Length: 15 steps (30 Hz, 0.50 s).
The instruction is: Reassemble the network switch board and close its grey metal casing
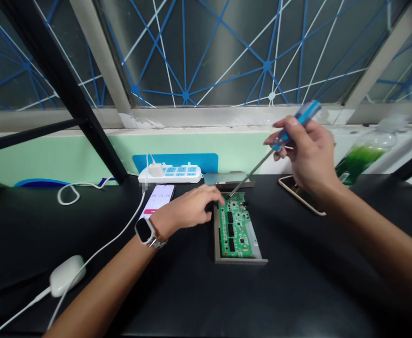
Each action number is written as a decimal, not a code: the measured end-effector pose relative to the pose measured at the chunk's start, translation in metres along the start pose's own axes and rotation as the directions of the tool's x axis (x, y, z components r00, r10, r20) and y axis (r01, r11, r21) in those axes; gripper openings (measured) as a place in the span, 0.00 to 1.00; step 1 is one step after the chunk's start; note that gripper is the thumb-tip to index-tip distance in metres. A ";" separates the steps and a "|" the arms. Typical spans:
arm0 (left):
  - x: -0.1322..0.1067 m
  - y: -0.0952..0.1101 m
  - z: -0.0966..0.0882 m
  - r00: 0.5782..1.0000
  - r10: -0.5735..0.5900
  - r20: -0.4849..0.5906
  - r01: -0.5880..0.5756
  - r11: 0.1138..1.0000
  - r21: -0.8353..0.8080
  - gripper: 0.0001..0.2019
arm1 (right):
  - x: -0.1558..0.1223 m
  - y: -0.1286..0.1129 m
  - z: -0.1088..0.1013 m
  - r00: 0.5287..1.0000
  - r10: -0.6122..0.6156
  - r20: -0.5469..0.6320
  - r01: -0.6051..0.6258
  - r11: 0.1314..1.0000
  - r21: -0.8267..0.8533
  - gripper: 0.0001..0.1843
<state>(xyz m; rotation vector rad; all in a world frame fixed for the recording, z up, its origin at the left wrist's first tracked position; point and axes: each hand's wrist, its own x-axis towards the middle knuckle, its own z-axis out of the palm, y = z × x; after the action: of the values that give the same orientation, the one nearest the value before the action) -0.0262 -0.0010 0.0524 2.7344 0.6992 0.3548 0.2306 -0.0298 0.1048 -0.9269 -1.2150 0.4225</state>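
Note:
My right hand (309, 150) is closed round the blue, see-through handle of a screwdriver (253, 172). Its long metal shaft slants down to the left, and the tip meets the far left corner of a green circuit board (239, 225). Whether the tip sits in a screw is too small to tell. The board lies in a shallow grey metal case (217, 239) flat on the table. At the case's far left corner, my left hand (195, 204) rests its curved fingertips on the edge, with the thumb apart from them.
A phone with a lit screen (161, 197) lies beyond my left wrist. Behind it is a white power strip (170, 173). Another phone (297, 192) and a bottle of green liquid (364, 155) are at right. A white charger (67, 274) and cables lie left on the black table (191, 295).

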 end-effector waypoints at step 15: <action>0.012 0.071 0.038 0.959 0.232 0.165 -0.282 0.852 0.441 0.15 | -0.048 0.060 -0.088 0.853 0.513 -0.101 -0.443 0.811 0.382 0.11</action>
<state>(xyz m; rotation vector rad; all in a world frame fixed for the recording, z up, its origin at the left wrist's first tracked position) 0.0261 -0.0629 0.0434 3.2863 0.4253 0.1014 0.3077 -0.0623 0.0230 -0.9378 -0.6746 0.8992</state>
